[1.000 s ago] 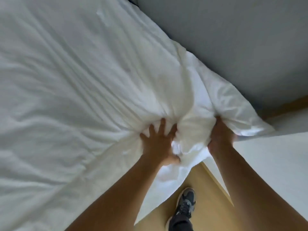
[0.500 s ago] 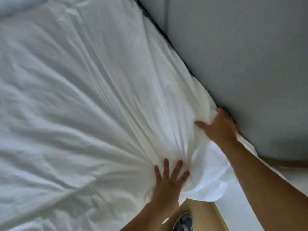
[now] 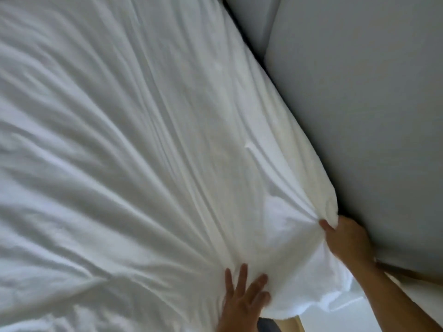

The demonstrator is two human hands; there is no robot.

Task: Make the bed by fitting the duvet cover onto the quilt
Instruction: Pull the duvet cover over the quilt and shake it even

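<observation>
A white duvet cover [image 3: 134, 164] with the quilt inside it lies spread over the bed, with creases running toward its near right corner. My left hand [image 3: 242, 300] lies flat on the cover near that corner, fingers straight and spread. My right hand [image 3: 345, 240] grips the bunched corner of the cover beside the wall, thumb on top and fingers hidden under the fabric. The quilt itself is hidden inside the cover.
A grey wall [image 3: 359, 104] runs close along the right side of the bed. A strip of wooden floor [image 3: 291, 325] shows under the overhanging corner at the bottom. A white surface [image 3: 374, 315] lies at the lower right.
My right hand has carried the corner further toward the wall and the cover now lies flatter. My left hand went from holding fabric to lying flat. The view has tilted up over the bed.
</observation>
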